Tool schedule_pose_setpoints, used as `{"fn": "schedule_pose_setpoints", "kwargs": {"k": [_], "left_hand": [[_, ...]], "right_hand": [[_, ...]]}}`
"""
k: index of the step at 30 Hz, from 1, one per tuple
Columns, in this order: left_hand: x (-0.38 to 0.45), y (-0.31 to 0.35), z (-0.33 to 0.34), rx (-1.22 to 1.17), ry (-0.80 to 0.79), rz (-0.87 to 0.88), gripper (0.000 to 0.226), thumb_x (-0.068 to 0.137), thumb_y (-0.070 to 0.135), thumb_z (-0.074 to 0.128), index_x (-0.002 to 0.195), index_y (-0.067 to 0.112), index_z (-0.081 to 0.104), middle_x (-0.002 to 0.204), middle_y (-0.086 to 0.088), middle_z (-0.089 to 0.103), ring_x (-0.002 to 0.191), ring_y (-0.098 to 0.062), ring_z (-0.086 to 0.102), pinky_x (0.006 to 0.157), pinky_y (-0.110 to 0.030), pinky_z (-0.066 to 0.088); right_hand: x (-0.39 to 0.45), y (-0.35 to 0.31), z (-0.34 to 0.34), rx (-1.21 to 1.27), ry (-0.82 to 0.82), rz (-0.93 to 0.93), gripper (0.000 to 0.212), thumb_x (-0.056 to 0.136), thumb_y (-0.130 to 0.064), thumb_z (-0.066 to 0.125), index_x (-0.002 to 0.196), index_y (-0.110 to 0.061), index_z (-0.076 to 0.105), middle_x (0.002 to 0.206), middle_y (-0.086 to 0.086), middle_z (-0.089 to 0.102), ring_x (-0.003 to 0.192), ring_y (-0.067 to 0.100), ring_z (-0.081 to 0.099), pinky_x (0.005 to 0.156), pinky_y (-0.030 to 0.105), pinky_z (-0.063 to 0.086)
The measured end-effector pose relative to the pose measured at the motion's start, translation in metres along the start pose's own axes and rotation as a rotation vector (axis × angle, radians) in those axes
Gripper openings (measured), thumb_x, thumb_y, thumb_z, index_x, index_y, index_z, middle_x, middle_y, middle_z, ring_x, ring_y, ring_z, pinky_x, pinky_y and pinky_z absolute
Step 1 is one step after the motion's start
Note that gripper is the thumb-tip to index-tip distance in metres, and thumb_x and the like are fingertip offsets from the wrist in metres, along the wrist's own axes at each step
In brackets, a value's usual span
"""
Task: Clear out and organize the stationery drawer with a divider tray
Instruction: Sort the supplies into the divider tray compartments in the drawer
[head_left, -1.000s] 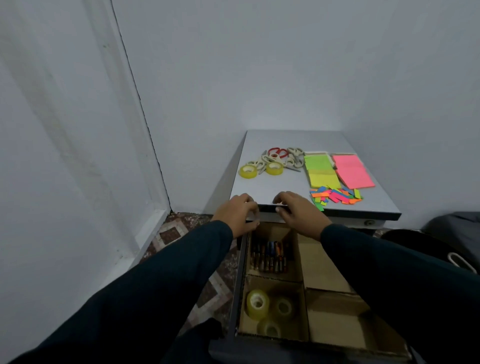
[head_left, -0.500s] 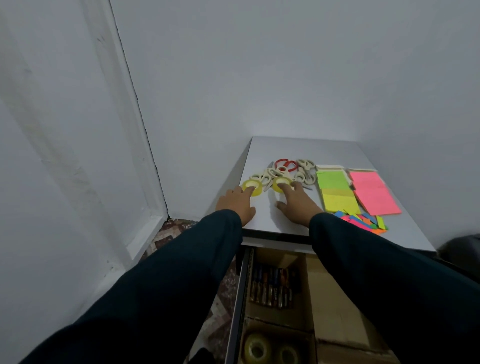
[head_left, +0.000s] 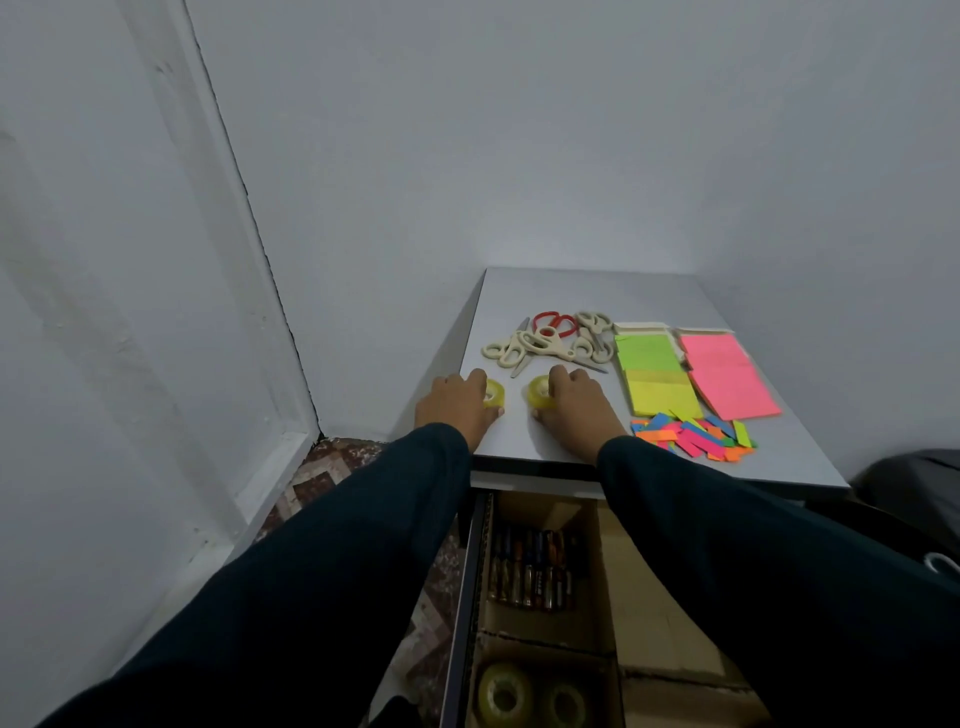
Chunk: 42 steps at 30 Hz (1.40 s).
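On the table, the left hand and right hand are each gripping a tape roll, fingers curled round.

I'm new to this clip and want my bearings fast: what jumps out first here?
The neon sticky pads, green-yellow and pink, blaze on the grey tabletop's right side, with bright paper strips scattered in front of them. Near the front edge the left hand and right hand each grip a yellow tape roll. Below, the open drawer's cardboard divider holds more tape rolls.
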<state>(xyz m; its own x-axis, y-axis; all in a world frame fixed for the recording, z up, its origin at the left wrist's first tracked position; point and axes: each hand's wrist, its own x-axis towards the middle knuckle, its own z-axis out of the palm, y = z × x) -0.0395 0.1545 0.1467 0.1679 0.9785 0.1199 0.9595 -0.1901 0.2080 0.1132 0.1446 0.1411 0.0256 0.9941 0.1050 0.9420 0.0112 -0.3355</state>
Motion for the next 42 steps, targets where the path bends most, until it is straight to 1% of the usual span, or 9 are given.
{"fn": "schedule_pose_setpoints", "kwargs": {"k": [6,9,12,16,23,27,32,36,42], "left_hand": [[-0.028,0.002,-0.014,-0.060,-0.063,0.043,0.039,0.089,0.038,0.059,0.115,0.012,0.048,0.118,-0.009,0.054,0.105,-0.026,0.053,0.076,-0.032,0.041],[-0.043,0.004,-0.023,-0.088,-0.106,0.086,0.055,0.084,0.035,0.066,0.128,0.015,0.039,0.127,-0.009,0.050,0.108,-0.027,0.054,0.080,-0.033,0.043],[-0.060,0.007,-0.028,-0.064,-0.150,0.119,0.068,0.083,0.034,0.068,0.139,0.018,0.032,0.136,-0.008,0.043,0.115,-0.026,0.052,0.087,-0.034,0.044],[-0.083,0.009,-0.028,-0.012,-0.190,0.169,0.067,0.082,0.034,0.069,0.138,0.018,0.036,0.135,-0.006,0.041,0.115,-0.026,0.052,0.087,-0.035,0.045],[-0.134,0.006,-0.009,-0.030,-0.222,0.220,0.065,0.078,0.029,0.074,0.133,0.016,0.041,0.132,-0.007,0.041,0.114,-0.026,0.051,0.093,-0.037,0.046],[-0.160,0.000,0.011,0.008,-0.269,0.255,0.064,0.081,0.028,0.071,0.134,0.013,0.039,0.133,-0.010,0.037,0.112,-0.028,0.051,0.090,-0.035,0.046],[-0.178,-0.008,0.029,0.031,-0.288,0.246,0.067,0.080,0.029,0.072,0.135,0.014,0.038,0.132,-0.009,0.035,0.109,-0.027,0.052,0.088,-0.035,0.047],[-0.180,-0.015,0.036,0.039,-0.282,0.252,0.069,0.077,0.029,0.074,0.135,0.014,0.039,0.131,-0.009,0.037,0.109,-0.026,0.052,0.089,-0.036,0.048],[-0.181,-0.023,0.043,0.029,-0.259,0.256,0.069,0.076,0.030,0.074,0.134,0.016,0.040,0.130,-0.007,0.038,0.110,-0.025,0.050,0.088,-0.037,0.049]], "right_hand": [[-0.029,-0.005,-0.012,-0.017,-0.037,-0.020,0.041,0.089,-0.023,0.057,0.122,-0.005,0.043,0.123,0.016,0.046,0.111,0.031,0.047,0.089,0.034,0.041],[-0.050,-0.007,-0.015,0.013,-0.045,-0.077,0.049,0.084,-0.024,0.064,0.124,-0.006,0.041,0.126,0.014,0.046,0.113,0.029,0.047,0.090,0.034,0.042],[-0.074,-0.008,-0.019,-0.018,-0.079,-0.153,0.061,0.084,-0.024,0.066,0.135,-0.008,0.036,0.134,0.012,0.040,0.121,0.028,0.043,0.097,0.033,0.039],[-0.101,-0.007,-0.023,-0.070,-0.128,-0.234,0.062,0.084,-0.022,0.066,0.137,-0.010,0.037,0.135,0.010,0.039,0.121,0.026,0.043,0.099,0.033,0.040],[-0.152,0.000,-0.018,-0.052,-0.294,-0.240,0.065,0.081,-0.024,0.071,0.135,-0.013,0.038,0.134,0.007,0.038,0.118,0.024,0.048,0.095,0.031,0.043],[-0.177,0.006,-0.004,-0.280,-0.379,-0.308,0.070,0.081,-0.034,0.069,0.141,-0.018,0.036,0.141,0.008,0.032,0.130,0.026,0.031,0.105,0.036,0.032],[-0.201,0.015,0.019,-0.392,-0.468,-0.350,0.076,0.081,-0.042,0.067,0.146,-0.026,0.029,0.157,0.005,0.007,0.144,0.031,0.002,0.117,0.049,0.011],[-0.210,0.022,0.036,-0.464,-0.484,-0.360,0.074,0.084,-0.040,0.064,0.147,-0.028,0.027,0.159,0.007,-0.001,0.145,0.033,-0.005,0.117,0.054,0.007],[-0.216,0.023,0.051,-0.567,-0.480,-0.363,0.065,0.091,-0.030,0.055,0.148,-0.030,0.023,0.159,0.010,-0.008,0.145,0.034,-0.010,0.117,0.053,0.002]]}}
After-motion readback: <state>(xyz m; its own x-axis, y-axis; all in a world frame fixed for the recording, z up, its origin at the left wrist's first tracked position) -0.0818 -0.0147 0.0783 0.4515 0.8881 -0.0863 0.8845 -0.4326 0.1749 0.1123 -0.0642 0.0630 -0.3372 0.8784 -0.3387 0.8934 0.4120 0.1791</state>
